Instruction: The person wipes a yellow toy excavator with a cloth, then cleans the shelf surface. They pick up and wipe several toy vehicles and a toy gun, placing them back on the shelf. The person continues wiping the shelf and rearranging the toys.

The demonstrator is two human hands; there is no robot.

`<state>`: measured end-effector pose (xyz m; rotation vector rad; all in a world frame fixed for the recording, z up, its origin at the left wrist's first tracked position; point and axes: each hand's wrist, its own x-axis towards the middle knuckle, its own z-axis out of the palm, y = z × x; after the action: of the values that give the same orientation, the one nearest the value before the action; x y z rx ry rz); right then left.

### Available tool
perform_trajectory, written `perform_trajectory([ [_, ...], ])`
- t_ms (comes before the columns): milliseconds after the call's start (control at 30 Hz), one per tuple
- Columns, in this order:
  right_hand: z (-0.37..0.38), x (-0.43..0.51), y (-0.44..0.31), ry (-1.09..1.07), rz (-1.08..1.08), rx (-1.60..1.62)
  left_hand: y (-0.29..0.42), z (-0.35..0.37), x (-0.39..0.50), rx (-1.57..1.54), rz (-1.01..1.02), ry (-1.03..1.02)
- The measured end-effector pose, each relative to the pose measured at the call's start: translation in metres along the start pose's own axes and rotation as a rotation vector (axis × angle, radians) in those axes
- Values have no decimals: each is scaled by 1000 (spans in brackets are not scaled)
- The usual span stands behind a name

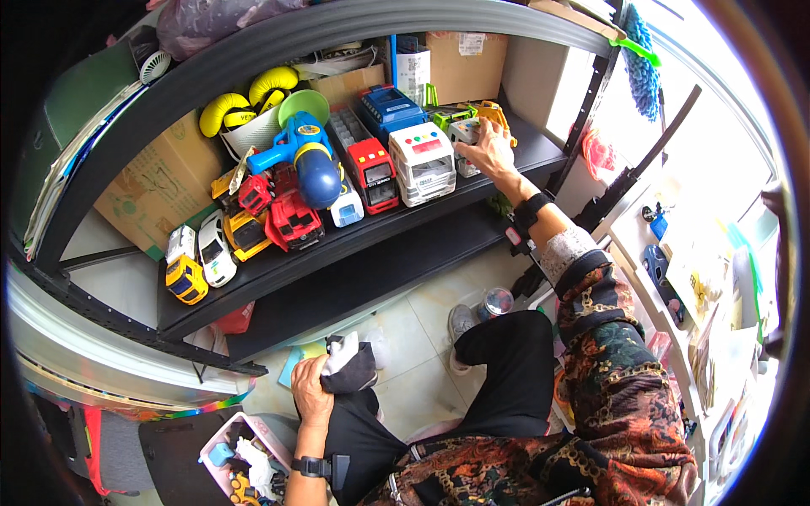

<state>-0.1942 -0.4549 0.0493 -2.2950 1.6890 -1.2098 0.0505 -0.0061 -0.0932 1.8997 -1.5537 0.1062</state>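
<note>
My left hand [314,386] grips a bunched black and white cloth [349,365] above my knee. At the right end of the black shelf my right hand [490,148] reaches onto a small white toy vehicle [467,131], its fingers spread over it; whether it grips the toy cannot be told. Just left stands a white toy truck [423,163], then a red toy bus [372,174] with a blue toy vehicle [392,111] behind. A yellow toy vehicle [500,117] lies partly behind my right hand. Farther left are a blue toy water gun [304,152], a red toy truck [294,218] and a white toy car [216,248].
Cardboard boxes [467,66] and yellow boxing gloves [224,114] stand at the shelf's back. Its black front edge [392,221] runs above a lower shelf [367,269]. A pink-rimmed bin of toys [243,420] is at lower left, a clear round container [498,301] by my foot, and a cluttered white rack at right.
</note>
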Motion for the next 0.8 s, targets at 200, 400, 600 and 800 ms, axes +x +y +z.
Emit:
perform_trajectory([
  [200,1,15,-7,-143,143,-54,0,-1,-1,5,4,14],
  [400,-10,14,-17,88,78,83,-4,0,-2,6,-3,35],
  [600,-52,-8,-24,304,60,171,-1,-2,-2,5,35,52],
  [800,-84,-81,-10,548,159,335,1,0,-8,11,49,78],
])
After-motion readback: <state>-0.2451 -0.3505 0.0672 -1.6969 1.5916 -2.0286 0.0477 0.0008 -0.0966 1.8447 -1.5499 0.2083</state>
